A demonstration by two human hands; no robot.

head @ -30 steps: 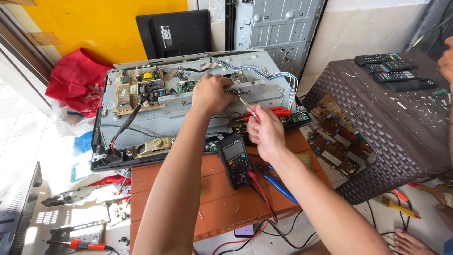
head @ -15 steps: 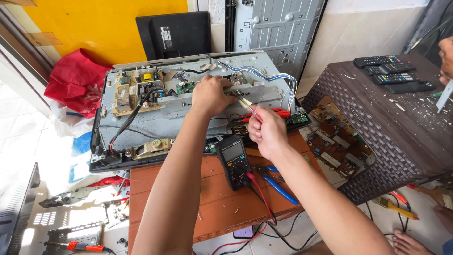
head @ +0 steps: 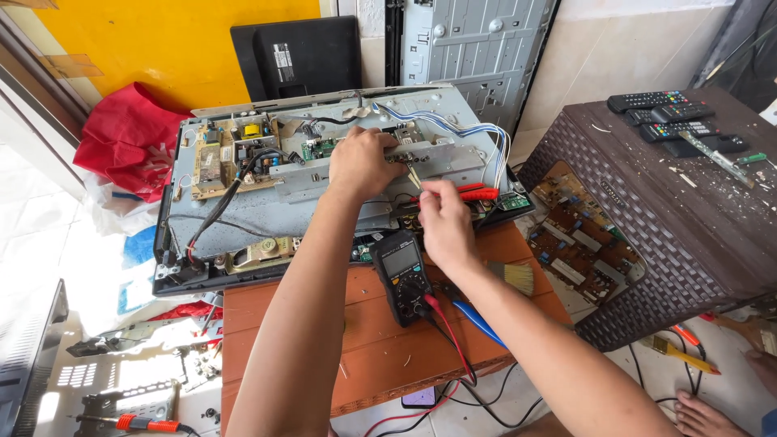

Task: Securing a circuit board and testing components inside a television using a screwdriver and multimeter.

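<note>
Left hand (head: 362, 162): fist closed, pressing probe onto far circuit board (head: 324, 148) (tip hidden).
Right hand (head: 443, 220): pinches red probe (head: 465, 193); best held steady.

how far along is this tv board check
Done: the back cover is off, so the boards in the chassis lie bare, and the multimeter sits on the wooden table with leads plugged in. In hand: the left hand presses on the middle bracket while the right hand holds the red probe there. Left: the meter's reading cannot be made out, and the set lies open.
</note>
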